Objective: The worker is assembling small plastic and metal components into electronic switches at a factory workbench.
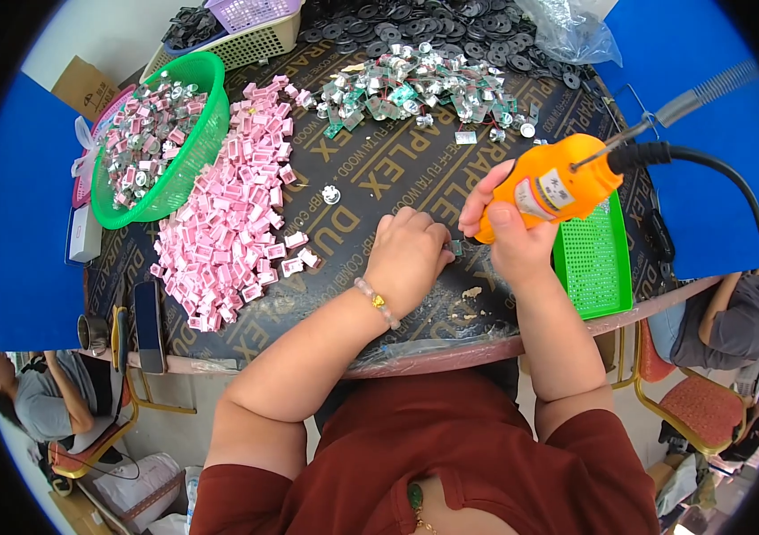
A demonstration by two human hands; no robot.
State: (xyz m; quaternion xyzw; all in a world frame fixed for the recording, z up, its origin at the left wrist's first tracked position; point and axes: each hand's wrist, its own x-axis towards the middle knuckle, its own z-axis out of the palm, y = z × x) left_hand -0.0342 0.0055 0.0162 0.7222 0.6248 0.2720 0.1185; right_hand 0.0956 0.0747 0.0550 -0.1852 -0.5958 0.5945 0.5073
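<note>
My right hand (pixel 522 236) is wrapped around an orange electric screwdriver (pixel 558 183), tilted with its tip end down to the left. A coil spring (pixel 705 96) and a black cable (pixel 727 169) run from its upper end. My left hand (pixel 411 245) rests on the dark table, fingers curled and pinching. At its fingertips shows a small green circuit board (pixel 457 248), mostly hidden, just left of the screwdriver's lower end. A lone silver lamp part (pixel 331 194) lies beyond my left hand.
Left of my hands is a heap of pink plastic housings (pixel 228 205); behind it leans a green basket (pixel 214 125) of mixed parts. Circuit boards with silver lamp parts (pixel 415 89) and black discs (pixel 451 27) are piled at the back. A green tray (pixel 594 259) sits at right, a phone (pixel 149 325) at left.
</note>
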